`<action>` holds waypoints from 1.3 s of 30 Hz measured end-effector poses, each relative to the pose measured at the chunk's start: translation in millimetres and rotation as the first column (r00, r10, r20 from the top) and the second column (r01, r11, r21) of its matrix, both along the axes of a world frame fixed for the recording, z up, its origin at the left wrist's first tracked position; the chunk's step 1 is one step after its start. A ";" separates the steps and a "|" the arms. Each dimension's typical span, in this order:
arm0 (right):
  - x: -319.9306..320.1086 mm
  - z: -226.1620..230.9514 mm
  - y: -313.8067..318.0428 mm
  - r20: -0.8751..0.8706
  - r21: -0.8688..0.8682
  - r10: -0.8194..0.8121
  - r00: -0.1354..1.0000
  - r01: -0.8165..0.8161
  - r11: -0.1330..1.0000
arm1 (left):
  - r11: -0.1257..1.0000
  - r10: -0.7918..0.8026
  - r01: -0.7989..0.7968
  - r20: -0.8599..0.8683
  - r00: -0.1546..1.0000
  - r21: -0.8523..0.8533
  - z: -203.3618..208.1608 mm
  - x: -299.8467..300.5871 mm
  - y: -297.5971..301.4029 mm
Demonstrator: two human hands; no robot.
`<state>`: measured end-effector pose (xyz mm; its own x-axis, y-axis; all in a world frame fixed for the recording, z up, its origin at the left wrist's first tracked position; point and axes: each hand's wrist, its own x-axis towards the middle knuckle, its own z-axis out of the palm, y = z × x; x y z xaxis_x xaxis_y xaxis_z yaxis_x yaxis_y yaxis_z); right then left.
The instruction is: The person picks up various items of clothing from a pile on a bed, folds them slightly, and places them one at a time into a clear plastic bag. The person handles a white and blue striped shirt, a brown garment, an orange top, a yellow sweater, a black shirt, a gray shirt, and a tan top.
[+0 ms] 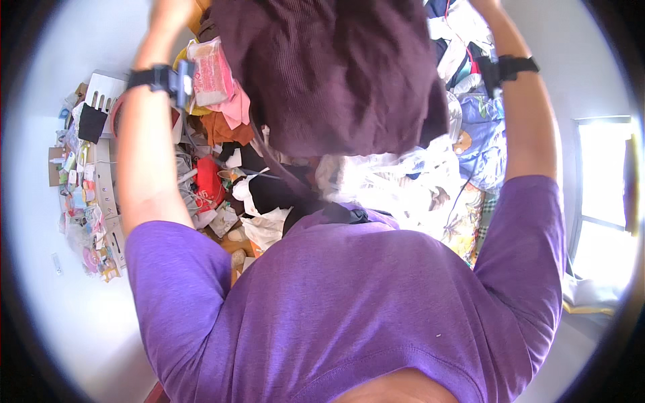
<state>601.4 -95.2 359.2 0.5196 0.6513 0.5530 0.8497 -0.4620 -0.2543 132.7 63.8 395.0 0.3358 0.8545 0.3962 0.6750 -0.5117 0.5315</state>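
A dark maroon ribbed garment (329,74) hangs spread in front of me, its top running past the upper edge of the head view. My left hand (172,9) is raised beyond the garment's left side, and only its base shows. On the opposite side my right hand (485,4) is barely in view at the upper edge. The fingers of both hands are cut off, so their grip on the cloth cannot be seen. A narrow dark strap (282,171) dangles below the garment's left part. Both wrists wear black bands.
Behind the garment lies a heap of clothes and plastic bags, with a pink packet (212,70), a red item (209,183) and blue patterned cloth (482,144). Shelves crowded with small things (84,191) stand at the left. A bright window (605,201) is at the right.
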 end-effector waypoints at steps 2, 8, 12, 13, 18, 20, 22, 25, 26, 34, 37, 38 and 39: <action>43.6 -81.4 -1.8 -0.092 -0.400 0.153 0.984 -0.177 0.899 | 0.982 -0.185 0.186 -0.231 0.955 -0.016 -83.3 14.3 25.1; -75.6 -253.3 -99.6 -0.468 -0.683 0.403 0.786 -0.612 0.400 | 0.435 -0.360 0.191 0.025 0.933 -0.880 -303.2 -71.1 -72.9; -101.4 -302.4 -156.1 -0.769 -0.524 0.059 0.637 -0.680 0.512 | 0.115 0.046 -0.092 -0.087 0.995 -0.989 -374.3 -104.4 -115.4; -101.7 -314.5 -159.8 -0.813 -0.461 0.044 0.580 -0.688 0.560 | 0.096 0.125 -0.089 -0.077 0.989 -0.991 -389.9 -108.6 -119.6; -78.5 -353.7 -162.5 -0.963 -0.246 -0.267 0.033 -0.513 0.822 | 0.113 0.338 -0.293 -0.240 0.910 -0.950 -436.4 -87.7 -129.2; -77.9 -349.6 -154.4 -0.908 -0.417 -0.400 0.123 -0.345 0.841 | 0.138 0.302 -0.416 -0.362 0.882 -0.899 -439.3 -64.0 -131.2; -65.4 -363.2 -154.0 -0.815 -0.568 -0.540 0.208 -0.104 0.817 | 0.169 0.316 -0.510 -0.444 0.838 -0.843 -434.8 -46.7 -132.4; -41.1 -394.5 -150.1 -0.766 -0.632 -0.595 0.245 -0.114 0.767 | 0.392 0.400 -0.422 -0.261 0.878 -0.818 -579.3 -128.4 -134.3; -26.6 -418.3 -163.9 -0.702 -0.653 -0.633 0.326 0.057 0.755 | 0.271 0.536 -0.309 -0.123 0.835 -0.912 -561.3 -107.0 -131.5; -49.6 -410.2 -154.1 -0.140 -0.800 -0.667 0.732 0.313 0.511 | 0.147 0.803 0.379 0.334 0.495 -0.914 -434.8 -190.7 -171.8; -27.5 -432.2 -175.4 -0.117 -0.815 -0.584 0.803 0.258 0.519 | 0.112 0.437 0.174 0.205 0.876 -0.978 -404.7 -214.0 -182.8; -10.9 -443.2 -186.4 -0.199 -0.847 -0.545 0.814 0.137 0.514 | -0.053 0.522 0.190 0.135 0.842 -0.980 -386.9 -210.4 -180.2; 0.4 -449.6 -192.1 -0.286 -0.864 -0.505 0.814 0.010 0.504 | -0.213 0.593 0.213 0.047 0.804 -0.954 -368.4 -207.0 -177.0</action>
<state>601.8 -287.3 -90.4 0.7505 0.4529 -0.4813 0.5396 -0.8404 0.0508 -74.3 -113.2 26.7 0.2322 0.3249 -0.9168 0.1383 0.9220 0.3617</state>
